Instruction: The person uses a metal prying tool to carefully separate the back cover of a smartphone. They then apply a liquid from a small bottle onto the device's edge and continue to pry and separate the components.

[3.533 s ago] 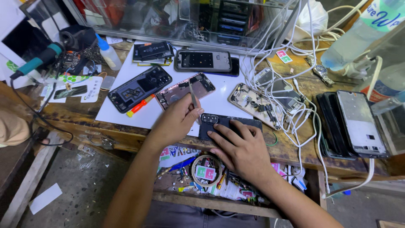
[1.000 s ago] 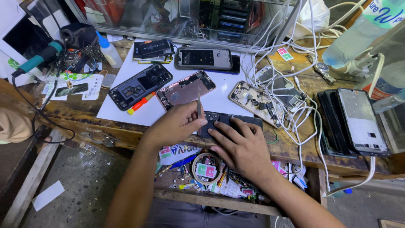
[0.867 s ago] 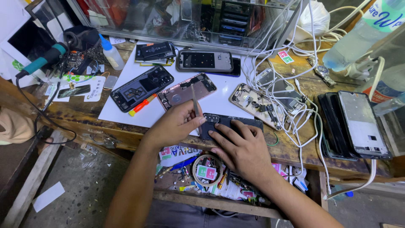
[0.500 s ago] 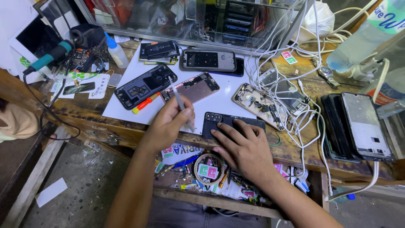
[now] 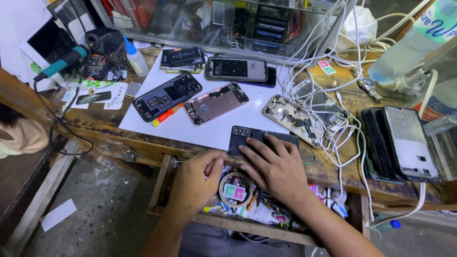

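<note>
Black and glossy, the flat phone back [image 5: 247,135] lies at the near edge of the white sheet [image 5: 200,131], and the right hand's fingertips [image 5: 257,147] press down on it, spread flat, gripping nothing. The right hand [image 5: 278,169] pins it to the wooden bench [image 5: 119,135]. The left hand [image 5: 197,183] curls loosely over the open drawer [image 5: 159,190], just beside a roll of clear tape [image 5: 236,190]; whether it holds anything I cannot tell.

This looks like steadying the phone while the other hand searches the drawer. Any lift would need care, as the phone sits at the bench lip above the drawer. A gutted gold-framed phone [image 5: 293,119] and white cables [image 5: 342,138] crowd the right; the sheet leftward offers room.
</note>
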